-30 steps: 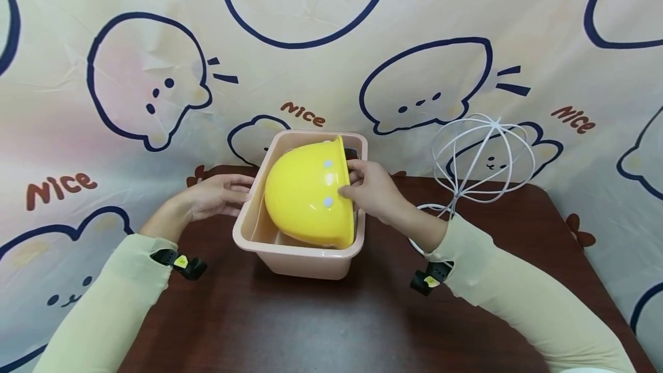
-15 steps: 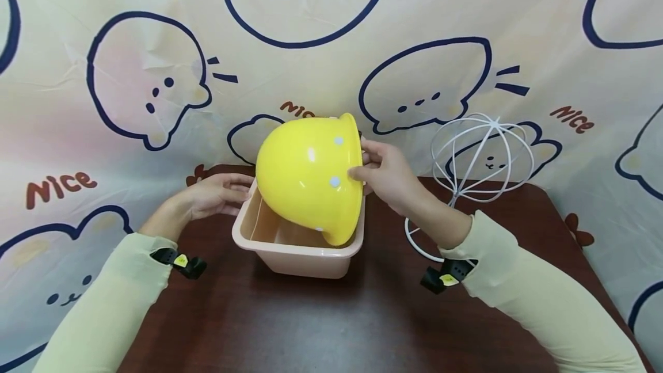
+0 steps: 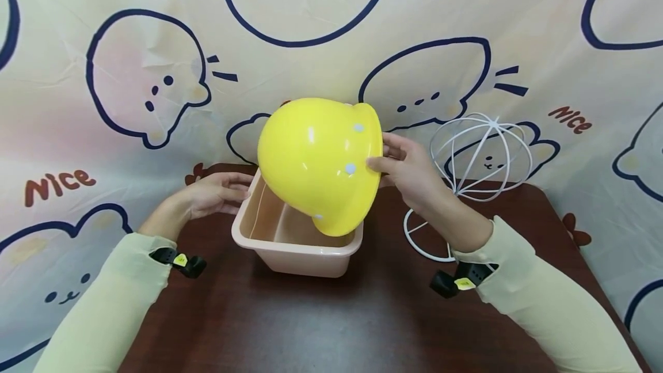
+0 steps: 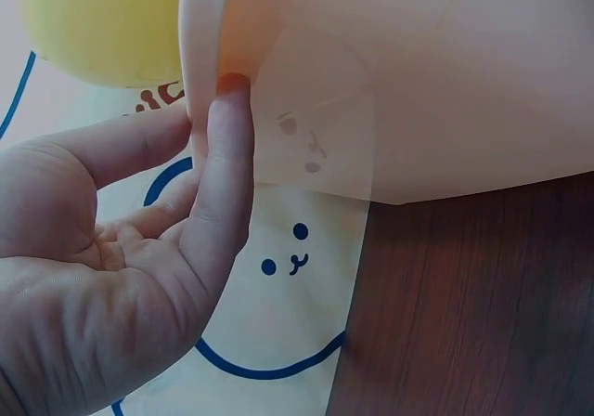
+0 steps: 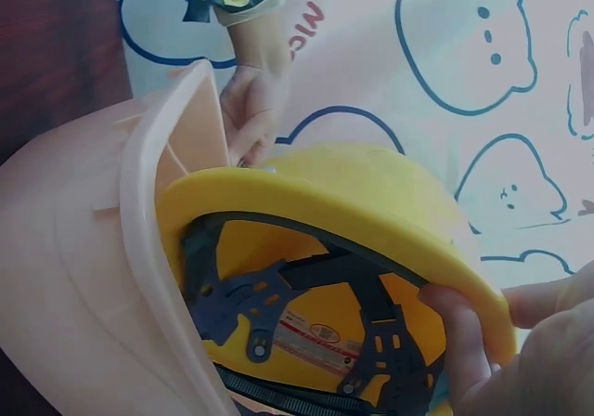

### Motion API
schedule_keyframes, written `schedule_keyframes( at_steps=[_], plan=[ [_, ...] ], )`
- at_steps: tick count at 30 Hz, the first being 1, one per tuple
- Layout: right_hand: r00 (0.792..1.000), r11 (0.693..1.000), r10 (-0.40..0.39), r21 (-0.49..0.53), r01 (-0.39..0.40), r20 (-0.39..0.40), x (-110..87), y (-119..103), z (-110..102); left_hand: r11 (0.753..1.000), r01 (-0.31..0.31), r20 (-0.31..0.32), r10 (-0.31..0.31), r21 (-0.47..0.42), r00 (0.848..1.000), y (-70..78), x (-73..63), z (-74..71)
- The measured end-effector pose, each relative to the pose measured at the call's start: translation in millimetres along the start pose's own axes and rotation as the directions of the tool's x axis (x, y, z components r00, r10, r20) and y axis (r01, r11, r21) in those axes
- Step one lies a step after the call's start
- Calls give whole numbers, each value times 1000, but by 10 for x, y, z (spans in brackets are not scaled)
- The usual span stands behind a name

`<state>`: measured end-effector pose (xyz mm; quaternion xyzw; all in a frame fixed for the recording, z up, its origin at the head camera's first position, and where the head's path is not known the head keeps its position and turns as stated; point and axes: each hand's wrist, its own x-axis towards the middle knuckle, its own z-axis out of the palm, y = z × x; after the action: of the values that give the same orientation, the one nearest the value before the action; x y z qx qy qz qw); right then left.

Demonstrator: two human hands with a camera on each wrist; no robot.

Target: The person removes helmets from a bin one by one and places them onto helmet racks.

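A yellow hard hat [image 3: 311, 154] is tipped on its side above a pale pink plastic bin [image 3: 297, 251], its shell toward the left. My right hand [image 3: 411, 174] pinches the hat's brim, thumb outside and fingers inside. In the right wrist view the hard hat [image 5: 371, 188] shows its opening, with a dark harness and a label inside. My left hand [image 3: 214, 194] holds the bin's left rim. In the left wrist view the thumb and a finger of the left hand [image 4: 139, 240] pinch the rim of the bin [image 4: 205, 45].
A white wire stand [image 3: 481, 160] with a round cage top and ring base stands to the right, partly behind my right forearm. The dark wooden table [image 3: 311, 327] carries everything. A patterned cloth [image 3: 311, 10] hangs behind the table.
My right hand has lifted the hard hat up out of the bin and a little to the right, tilting its brim. My left hand has stayed at the bin's rim.
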<state>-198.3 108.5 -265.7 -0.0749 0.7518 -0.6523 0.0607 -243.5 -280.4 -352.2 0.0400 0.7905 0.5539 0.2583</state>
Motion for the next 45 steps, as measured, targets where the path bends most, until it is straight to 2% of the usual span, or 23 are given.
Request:
schedule_keyframes(
  at_steps=[9,13,22,28,31,33,36,40,45],
  plan=[
    [999,997,-16,70,19,-45,-60,53,-144,1000,-7,6,7,14,1000,15,1,11],
    [998,991,-15,133,22,-54,-71,109,-181,1000,-5,4,5,20,1000,0,9,4],
    [998,953,-33,299,48,-56,-97,199,-230,999,-12,-12,13,36,1000,27,6,30],
    [996,909,-63,408,86,-69,-124,223,-230,992,-32,-62,40,118,997,16,-7,32],
    [995,881,-75,462,98,-70,-135,244,-221,990,-50,-114,65,135,991,33,-30,32],
    [994,867,-83,486,110,-76,-136,264,-213,987,-70,-165,94,148,982,80,-56,39],
    [992,846,-90,519,125,-93,-137,294,-203,981,-116,-239,151,156,959,203,-109,72],
    [990,794,-85,593,137,-115,-139,315,-190,976,-180,-284,207,119,936,395,-192,202],
    [987,726,-87,670,155,-134,-140,330,-162,971,-233,-251,240,57,938,555,-256,475]
  ],
)
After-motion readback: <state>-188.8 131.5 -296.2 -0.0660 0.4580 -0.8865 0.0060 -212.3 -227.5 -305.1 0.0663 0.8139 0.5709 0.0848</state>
